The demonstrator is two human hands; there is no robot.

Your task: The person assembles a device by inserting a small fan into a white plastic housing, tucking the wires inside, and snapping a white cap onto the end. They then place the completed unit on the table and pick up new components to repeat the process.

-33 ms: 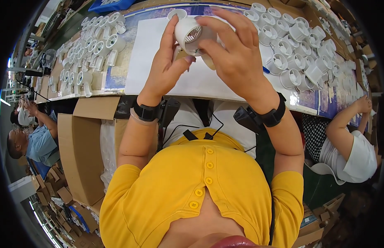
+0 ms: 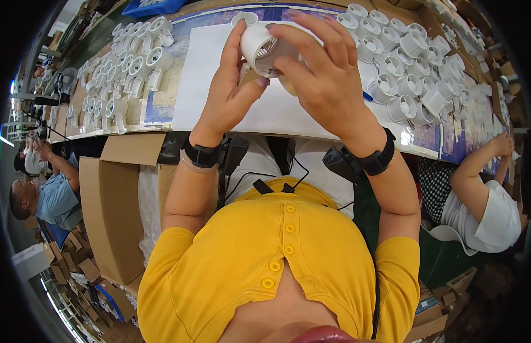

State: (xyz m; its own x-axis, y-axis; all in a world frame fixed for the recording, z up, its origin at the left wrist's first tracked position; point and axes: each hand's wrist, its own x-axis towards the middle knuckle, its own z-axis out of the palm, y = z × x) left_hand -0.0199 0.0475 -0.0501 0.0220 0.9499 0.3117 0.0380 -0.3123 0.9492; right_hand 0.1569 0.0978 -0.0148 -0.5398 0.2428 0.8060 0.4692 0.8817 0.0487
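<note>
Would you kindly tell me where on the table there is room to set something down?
The white sheet shows bare between the left hand and the rows of white fittings on the left, and again on the near side of the held white cylinder. It is crowded right of the right hand, where white cups sit packed close together.

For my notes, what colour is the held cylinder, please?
The cylinder is white; head view.

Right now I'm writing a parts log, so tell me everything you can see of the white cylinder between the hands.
The white cylinder looks like smooth plastic, hollow, its round open end showing pale slats inside. It is tilted, opening toward the camera, over the white sheet. The left hand holds its left side, the right hand its right, hiding part.
</note>
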